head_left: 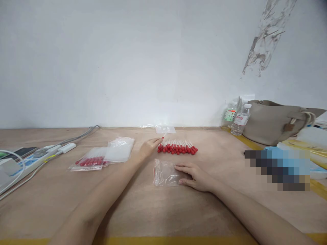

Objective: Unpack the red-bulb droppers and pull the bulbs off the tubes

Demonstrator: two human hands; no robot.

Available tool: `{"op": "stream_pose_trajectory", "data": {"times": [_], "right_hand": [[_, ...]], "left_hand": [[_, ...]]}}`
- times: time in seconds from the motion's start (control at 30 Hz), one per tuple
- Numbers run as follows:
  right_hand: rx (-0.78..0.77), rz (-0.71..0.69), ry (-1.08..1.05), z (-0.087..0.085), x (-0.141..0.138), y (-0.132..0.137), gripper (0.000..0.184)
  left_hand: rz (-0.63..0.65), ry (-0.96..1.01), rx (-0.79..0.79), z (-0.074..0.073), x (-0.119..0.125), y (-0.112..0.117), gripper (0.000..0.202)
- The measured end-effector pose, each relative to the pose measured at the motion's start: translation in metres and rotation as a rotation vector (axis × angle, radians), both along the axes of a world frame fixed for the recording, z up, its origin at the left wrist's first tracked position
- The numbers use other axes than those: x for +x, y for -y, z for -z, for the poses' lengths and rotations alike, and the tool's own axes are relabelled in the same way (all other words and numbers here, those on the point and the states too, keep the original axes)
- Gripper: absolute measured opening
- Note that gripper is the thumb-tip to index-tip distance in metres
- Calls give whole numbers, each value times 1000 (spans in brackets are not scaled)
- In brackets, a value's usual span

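A row of white droppers with red bulbs (177, 147) lies on the wooden table (143, 204). My left hand (149, 147) reaches to the row's left end and pinches one red-bulbed dropper (162, 137) between its fingertips. My right hand (195, 177) rests on the right edge of a small clear plastic bag (165, 173) lying flat in front of the row, fingers pressed on it.
A stack of empty clear bags (119, 149) and a filled bag of red droppers (89, 160) lie to the left. A power strip with cables (33, 160) and a phone (21, 151) are far left. Two water bottles (236, 119) and a beige handbag (276, 120) stand at the right.
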State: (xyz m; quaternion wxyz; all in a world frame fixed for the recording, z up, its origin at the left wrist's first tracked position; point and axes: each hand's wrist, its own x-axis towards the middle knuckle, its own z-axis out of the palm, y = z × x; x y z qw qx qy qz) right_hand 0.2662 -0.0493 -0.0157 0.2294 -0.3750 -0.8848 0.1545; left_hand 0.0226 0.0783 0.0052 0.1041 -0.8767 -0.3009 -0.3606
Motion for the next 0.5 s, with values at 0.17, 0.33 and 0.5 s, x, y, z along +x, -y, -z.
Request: {"op": "stream_pose_trajectory", "data": {"times": [0.17,0.33,0.5], "right_hand": [[-11,5,-7,1,0,-1,55],[-8,16,-12,1,0,-1,56],[-4,14,-15,1,0,-1,55]], "left_hand": [[-22,14,-46,12,12,1,20],[-74,128,-90,14,19,4,16],[-132,255,-120,13,18,8,17]]}}
